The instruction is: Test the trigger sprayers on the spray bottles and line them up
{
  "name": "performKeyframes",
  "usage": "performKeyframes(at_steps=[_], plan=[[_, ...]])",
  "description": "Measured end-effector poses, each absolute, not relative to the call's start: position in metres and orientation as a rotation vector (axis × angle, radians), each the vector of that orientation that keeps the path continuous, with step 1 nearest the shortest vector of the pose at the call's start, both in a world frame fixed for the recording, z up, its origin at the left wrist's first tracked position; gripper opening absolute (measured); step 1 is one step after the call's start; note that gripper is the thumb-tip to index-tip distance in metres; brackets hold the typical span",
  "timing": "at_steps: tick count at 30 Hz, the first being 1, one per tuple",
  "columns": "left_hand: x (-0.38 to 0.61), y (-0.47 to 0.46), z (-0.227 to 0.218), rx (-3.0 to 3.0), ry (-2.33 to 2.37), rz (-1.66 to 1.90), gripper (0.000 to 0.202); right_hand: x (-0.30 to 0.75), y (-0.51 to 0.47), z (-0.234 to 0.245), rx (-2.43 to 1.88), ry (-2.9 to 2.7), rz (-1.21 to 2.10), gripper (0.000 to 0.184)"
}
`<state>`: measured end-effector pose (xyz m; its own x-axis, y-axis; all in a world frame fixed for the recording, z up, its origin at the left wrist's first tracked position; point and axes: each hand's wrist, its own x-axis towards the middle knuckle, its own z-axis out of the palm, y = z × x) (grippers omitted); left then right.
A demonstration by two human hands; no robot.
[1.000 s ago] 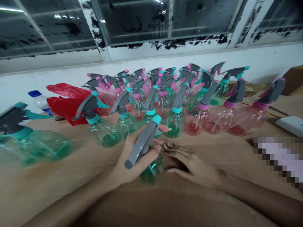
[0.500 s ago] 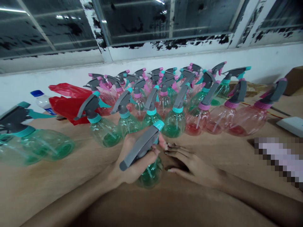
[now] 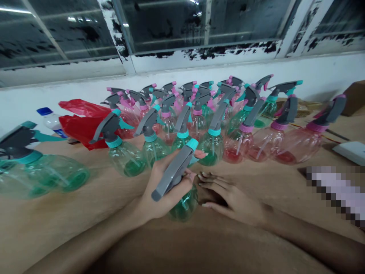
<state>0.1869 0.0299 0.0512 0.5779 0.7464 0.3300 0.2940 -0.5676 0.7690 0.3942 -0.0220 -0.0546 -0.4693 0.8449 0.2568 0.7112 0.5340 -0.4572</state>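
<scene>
My left hand point(image 3: 168, 186) is wrapped round the neck of a green spray bottle point(image 3: 184, 207) with a grey and teal trigger head. The index finger reaches forward by the teal trigger, and the bottle's lower body shows below the hand. To its right, my right hand point(image 3: 228, 194) rests on the wooden table point(image 3: 242, 243), fingers stretched out and holding nothing. Its fingertips are close to the bottle. Just beyond the hands stand a green spray bottle point(image 3: 209, 148) with a teal collar and a pink spray bottle point(image 3: 235, 148) with a pink collar.
Several more pink and green spray bottles crowd toward the wall, with other green bottles point(image 3: 65, 173) at the left. A red plastic bag point(image 3: 85, 125) and a blue-capped bottle point(image 3: 51, 120) lie behind. A white box point(image 3: 352, 150) and a brown carton point(image 3: 355, 97) are at right.
The held spray bottle and my left hand have shifted slightly away from me and to the right. My left index finger has straightened out. The right hand has stayed in place.
</scene>
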Motion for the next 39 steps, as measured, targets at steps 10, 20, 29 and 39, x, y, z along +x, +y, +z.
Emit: performKeyframes(at_steps=[10, 20, 29, 39], plan=[[0.187, 0.0307, 0.0483, 2.114, 0.824, 0.87, 0.032, 0.3948, -0.021, -0.0572, -1.238, -2.298, 0.407, 0.054], [0.1884, 0.0303, 0.0507, 2.106, 0.818, 0.885, 0.031, 0.3948, -0.021, -0.0554, -1.249, -2.313, 0.403, 0.055], [0.188, 0.0304, 0.0496, 2.114, 0.803, 0.882, 0.032, 0.3936, -0.0215, -0.0546, -1.257, -2.31, 0.395, 0.054], [0.1882, 0.0299, 0.0509, 2.11, 0.831, 0.867, 0.027, 0.3946, -0.0211, -0.0553, -1.257, -2.32, 0.408, 0.053]])
